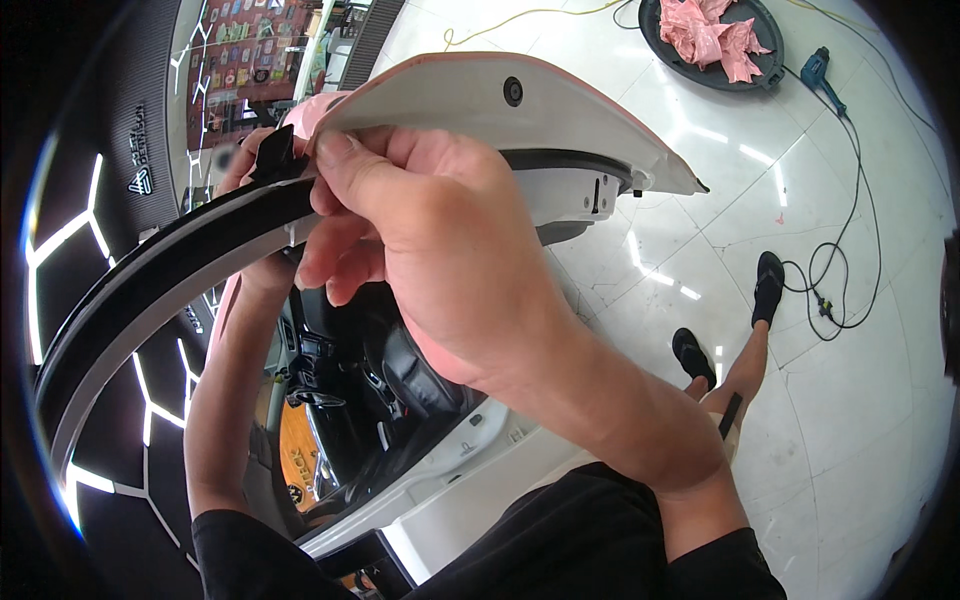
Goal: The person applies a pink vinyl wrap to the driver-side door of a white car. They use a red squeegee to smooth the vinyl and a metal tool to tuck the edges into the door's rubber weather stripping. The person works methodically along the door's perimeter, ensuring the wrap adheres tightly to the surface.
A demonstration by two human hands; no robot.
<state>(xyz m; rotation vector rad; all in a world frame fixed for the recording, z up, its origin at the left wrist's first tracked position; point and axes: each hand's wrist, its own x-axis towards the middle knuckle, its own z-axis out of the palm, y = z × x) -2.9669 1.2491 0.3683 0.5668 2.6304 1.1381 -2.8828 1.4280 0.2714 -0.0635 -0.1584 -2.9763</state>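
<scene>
A car door stands open in front of me, its pale inner panel [450, 100] edged in pink. At the corner where the panel meets the black window frame [190, 225], my right hand [430, 220] is closed. Its thumb presses by the pink edge and the index finger is bent in; what lies between them is hidden. Behind the frame is my left hand [245, 160], mostly covered by it. Its visible fingers curl next to a lifted black trim piece [275, 155]; their grip is hidden.
Below the door show the car's dark seat [415, 380] and white sill [450, 490]. On the tiled floor to the right are a black tub [660, 50] holding crumpled pink film [710, 40], a blue heat gun [817, 70] and its looped cable [845, 270]. A person's sandalled foot [767, 285] is nearby.
</scene>
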